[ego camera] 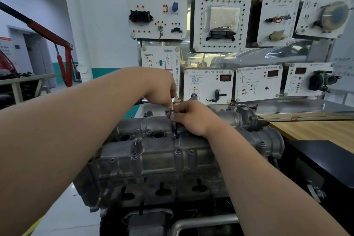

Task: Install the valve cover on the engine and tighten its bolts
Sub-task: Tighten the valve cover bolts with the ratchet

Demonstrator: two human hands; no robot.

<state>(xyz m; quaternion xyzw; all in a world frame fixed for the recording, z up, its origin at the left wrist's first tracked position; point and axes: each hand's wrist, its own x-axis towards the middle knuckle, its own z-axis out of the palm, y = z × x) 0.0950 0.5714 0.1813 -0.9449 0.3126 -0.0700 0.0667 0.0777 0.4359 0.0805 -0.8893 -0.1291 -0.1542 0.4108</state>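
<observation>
Valve cover: your valve cover (157, 157) is down on the engine (153, 193), lying crosswise right in front of you, plug wells facing up.
Bolt in play: you're on the centre bolt (176, 136), just beside the middle plug well (158, 134), along the cover's midline.
Tool: a slim dark driver shaft (175, 129) stands close to upright on that bolt; its top end is buried in your fingers, so I can't tell what kind of handle it has.
Right hand: your right hand (191, 119) is curled round the shaft, low down, steadying it over the bolt.
Left hand: your left hand (159, 86) sits higher, fingertips pinching the tool's upper end, by the look of it the turning hand.
Done so far: cover placed, that's settled. Bolt heads show along the near edge (178, 151) and out at the right end (262, 144).
Left to do: I'd call it mid-tightening. Whether those other bolts are snug or only started, the view won't say; expect a round of every one.
Around you: a wooden bench top (316, 130) to the right, white training panels (220, 21) behind the engine, a red engine hoist (63, 59) off to the left.
</observation>
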